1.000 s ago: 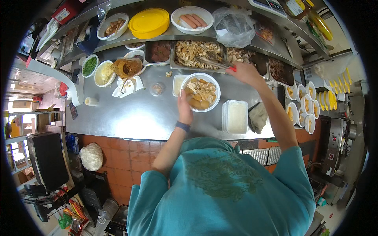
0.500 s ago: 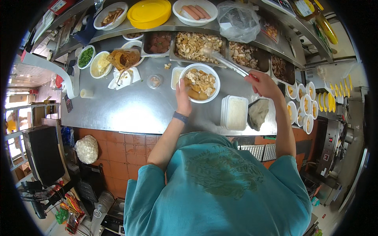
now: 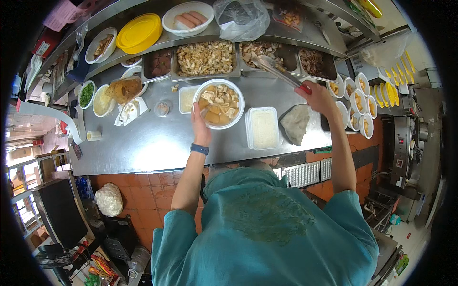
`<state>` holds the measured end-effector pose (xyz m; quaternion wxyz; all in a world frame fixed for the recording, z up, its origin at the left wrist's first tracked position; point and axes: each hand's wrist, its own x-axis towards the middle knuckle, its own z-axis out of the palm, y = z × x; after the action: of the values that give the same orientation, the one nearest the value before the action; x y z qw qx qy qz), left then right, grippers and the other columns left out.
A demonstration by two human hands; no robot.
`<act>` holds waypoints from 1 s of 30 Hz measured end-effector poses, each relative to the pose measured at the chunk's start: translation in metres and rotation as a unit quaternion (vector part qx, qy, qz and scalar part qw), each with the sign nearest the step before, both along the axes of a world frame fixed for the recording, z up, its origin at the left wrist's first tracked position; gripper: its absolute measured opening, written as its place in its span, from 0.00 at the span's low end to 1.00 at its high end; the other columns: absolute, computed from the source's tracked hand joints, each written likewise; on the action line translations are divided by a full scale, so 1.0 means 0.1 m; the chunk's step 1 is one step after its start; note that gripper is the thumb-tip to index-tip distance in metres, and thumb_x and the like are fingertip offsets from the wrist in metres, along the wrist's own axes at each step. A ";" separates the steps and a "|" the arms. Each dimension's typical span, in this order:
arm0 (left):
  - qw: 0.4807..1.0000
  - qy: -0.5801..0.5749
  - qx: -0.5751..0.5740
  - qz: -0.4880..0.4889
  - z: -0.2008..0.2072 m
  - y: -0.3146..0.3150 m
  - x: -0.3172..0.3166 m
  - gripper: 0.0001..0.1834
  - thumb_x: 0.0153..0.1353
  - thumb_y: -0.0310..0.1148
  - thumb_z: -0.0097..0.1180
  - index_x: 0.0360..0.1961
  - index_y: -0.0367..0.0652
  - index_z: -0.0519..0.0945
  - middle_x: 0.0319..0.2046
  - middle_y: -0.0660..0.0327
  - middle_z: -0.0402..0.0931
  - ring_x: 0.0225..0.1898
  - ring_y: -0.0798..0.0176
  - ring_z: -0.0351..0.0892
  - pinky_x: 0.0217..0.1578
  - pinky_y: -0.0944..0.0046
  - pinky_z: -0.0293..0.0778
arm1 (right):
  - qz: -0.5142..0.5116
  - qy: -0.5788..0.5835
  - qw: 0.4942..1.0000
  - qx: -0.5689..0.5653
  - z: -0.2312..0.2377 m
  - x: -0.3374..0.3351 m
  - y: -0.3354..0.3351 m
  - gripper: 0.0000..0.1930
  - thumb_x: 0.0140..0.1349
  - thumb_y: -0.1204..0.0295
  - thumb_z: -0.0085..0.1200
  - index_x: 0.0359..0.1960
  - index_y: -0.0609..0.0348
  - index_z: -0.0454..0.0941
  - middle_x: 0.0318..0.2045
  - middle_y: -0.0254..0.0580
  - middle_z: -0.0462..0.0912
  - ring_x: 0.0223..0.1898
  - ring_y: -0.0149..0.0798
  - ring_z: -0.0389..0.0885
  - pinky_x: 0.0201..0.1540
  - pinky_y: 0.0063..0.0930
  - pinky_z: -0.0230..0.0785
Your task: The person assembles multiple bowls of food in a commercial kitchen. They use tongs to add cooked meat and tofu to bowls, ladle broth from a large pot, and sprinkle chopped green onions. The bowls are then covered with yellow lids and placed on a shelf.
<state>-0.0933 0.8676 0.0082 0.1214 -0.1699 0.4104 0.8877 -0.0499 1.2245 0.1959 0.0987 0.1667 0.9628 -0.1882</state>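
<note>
My left hand (image 3: 201,126) is closed on the left side of a white round bowl (image 3: 242,108) that holds pale, chunky pieces of food. Whether the bowl rests on the counter is hard to tell. Red-handled metal tongs (image 3: 281,74) are gripped in my right hand (image 3: 318,98). Their tips reach into a metal tray of browned, chopped meat (image 3: 253,49). Left of that tray stands a larger metal tray (image 3: 234,74) heaped with light, chopped pieces. Partly behind the bowl is a white rectangular tub (image 3: 186,106).
Stacked white rectangular containers (image 3: 263,128) and a grey cloth (image 3: 296,125) lie near the counter's front edge. Several filled white cups (image 3: 359,102) stand at the right. A steel shelf (image 3: 191,39) runs above the trays. Bowls of greens (image 3: 86,94) and shredded food (image 3: 102,102) sit at the left.
The view has shifted, with the counter's contents now farther left. The tongs' tips have gone from the large tray of light pieces to the browned-meat tray on its right. My left hand stays on the bowl.
</note>
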 end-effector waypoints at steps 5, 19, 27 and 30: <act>0.999 0.009 -0.015 0.036 0.17 0.20 0.41 0.34 0.76 0.53 0.43 0.70 0.38 0.62 0.65 0.55 0.68 0.65 0.57 0.68 0.66 0.58 0.64 | 0.123 0.048 0.981 0.141 -0.94 -0.94 0.82 0.35 0.61 0.37 0.56 0.41 0.64 0.81 0.25 0.51 0.84 0.26 0.49 0.85 0.35 0.43 0.76; 0.986 -0.096 -0.028 0.131 0.37 0.83 1.40 0.35 0.75 0.57 0.41 0.71 0.40 0.62 0.67 0.53 0.65 0.68 0.54 0.64 0.68 0.54 0.61 | 0.062 -0.173 0.977 -0.112 -1.70 -2.14 0.71 0.32 0.73 0.46 0.45 0.21 0.63 0.77 0.18 0.41 0.79 0.13 0.37 0.73 0.20 0.36 0.67; 0.995 -0.015 -0.006 0.096 0.37 1.08 1.01 0.33 0.77 0.54 0.39 0.71 0.39 0.62 0.66 0.54 0.66 0.67 0.55 0.66 0.67 0.54 0.62 | 0.038 -0.126 0.933 -0.334 -1.51 -1.51 1.24 0.23 0.73 0.49 0.48 0.30 0.59 0.71 0.14 0.37 0.73 0.12 0.30 0.69 0.15 0.29 0.61; 0.996 -0.023 0.012 0.087 0.37 1.18 0.82 0.33 0.76 0.54 0.40 0.70 0.39 0.62 0.66 0.54 0.66 0.67 0.55 0.66 0.66 0.54 0.63 | 0.015 -0.150 0.932 -0.330 -1.28 -1.15 1.39 0.24 0.73 0.48 0.47 0.29 0.56 0.70 0.15 0.33 0.72 0.13 0.29 0.68 0.15 0.27 0.60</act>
<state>-0.0114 0.9854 0.0456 0.0556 -0.2242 0.3808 0.8953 -0.1648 1.3632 0.0683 0.2943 0.1365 0.8225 -0.4671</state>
